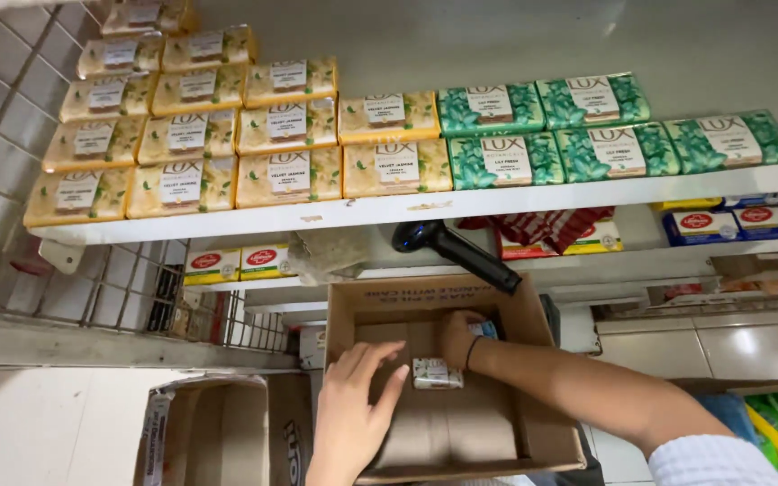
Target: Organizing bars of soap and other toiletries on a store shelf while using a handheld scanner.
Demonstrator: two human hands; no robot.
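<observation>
An open brown cardboard box [533, 423] sits below the white shelves. My left hand [353, 405] lies flat inside it, fingers spread, beside a small white soap bar [436, 373] on the box floor. My right hand [459, 337] reaches in from the right, its fingers curled around a small light-blue packet near the box's back wall. A dark band circles my right wrist.
The top shelf [497, 200] carries stacked yellow soap packs [182, 135] on the left and green ones [587, 126] on the right. A black handheld scanner [461, 252] rests on the lower shelf with red and blue packs. Another open carton [209, 432] stands lower left.
</observation>
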